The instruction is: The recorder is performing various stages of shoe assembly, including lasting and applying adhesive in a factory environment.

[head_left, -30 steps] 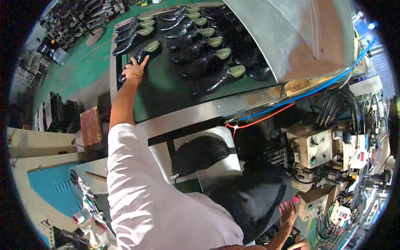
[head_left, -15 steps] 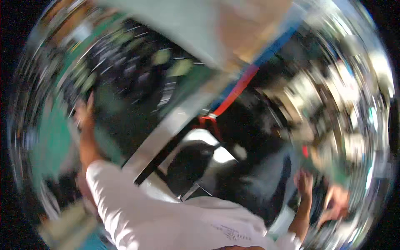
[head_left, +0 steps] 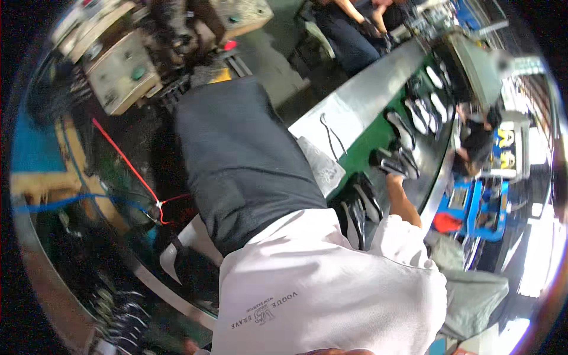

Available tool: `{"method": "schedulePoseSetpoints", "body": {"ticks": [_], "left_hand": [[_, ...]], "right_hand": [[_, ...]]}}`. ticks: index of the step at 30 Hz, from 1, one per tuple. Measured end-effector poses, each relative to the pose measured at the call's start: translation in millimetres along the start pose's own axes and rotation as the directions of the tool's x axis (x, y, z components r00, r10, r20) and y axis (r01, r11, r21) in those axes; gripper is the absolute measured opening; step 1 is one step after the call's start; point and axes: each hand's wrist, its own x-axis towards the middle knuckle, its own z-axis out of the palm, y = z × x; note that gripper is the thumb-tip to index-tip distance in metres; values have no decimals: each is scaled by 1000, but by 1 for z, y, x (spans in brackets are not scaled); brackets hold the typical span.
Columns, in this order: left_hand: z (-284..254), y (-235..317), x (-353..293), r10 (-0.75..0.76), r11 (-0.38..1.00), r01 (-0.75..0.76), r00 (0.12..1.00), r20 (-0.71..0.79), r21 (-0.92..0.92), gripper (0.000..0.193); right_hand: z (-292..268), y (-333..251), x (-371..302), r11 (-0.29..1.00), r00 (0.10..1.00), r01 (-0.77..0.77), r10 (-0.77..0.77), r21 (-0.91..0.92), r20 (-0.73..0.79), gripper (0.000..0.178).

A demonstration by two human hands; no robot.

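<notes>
My right hand (head_left: 395, 180) reaches out to the right over a conveyor belt (head_left: 370, 142). Its fingers are at the end of a black shoe (head_left: 387, 162) with a light sole and appear closed on it, though the shoe partly covers them. Another pair of black-and-white shoes (head_left: 361, 207) lies nearer to me, and a dark shoe (head_left: 401, 127) is farther along the belt. Of my left hand (head_left: 190, 346), only a small patch of skin shows low in the picture, beside my white shirt; its fingers are hidden.
A metal ledge (head_left: 378, 80) borders the belt, with a thin black tool (head_left: 332, 136) and crumpled clear plastic (head_left: 322, 167) on it. Machinery (head_left: 124, 71) stands upper left, near a red cord (head_left: 127, 157). A co-worker (head_left: 349, 35) sits beyond; black-and-white shoes (head_left: 124, 319) are lower left.
The whole view has swung round, from a blurred scene to the shoe-lined belt on my right. My right hand has come onto a shoe; my left has dropped almost out of sight.
</notes>
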Motion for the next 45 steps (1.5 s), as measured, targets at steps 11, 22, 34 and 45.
{"method": "schedulePoseSetpoints", "body": {"ticks": [11, 22, 34, 45], "left_hand": [[-51, 108, 125, 112, 526, 214, 942, 316, -823, 29], [-64, 481, 228, 791, 478, -410, 585, 178, -777, 25], [-136, 690, 182, 943, 5, -708, 238, -232, -706, 29], [-91, 677, 154, 934, 32, -475, 327, -142, -880, 27]], "right_hand": [[37, -75, -249, 787, 961, -267, 174, 556, 216, 84], [-15, -121, -148, 609, 844, -473, 521, 636, 129, 72], [-28, -144, -150, 481, 924, -170, 380, 860, -30, 103], [-36, -174, -331, 541, 887, -442, 143, 716, 439, 121]]}}
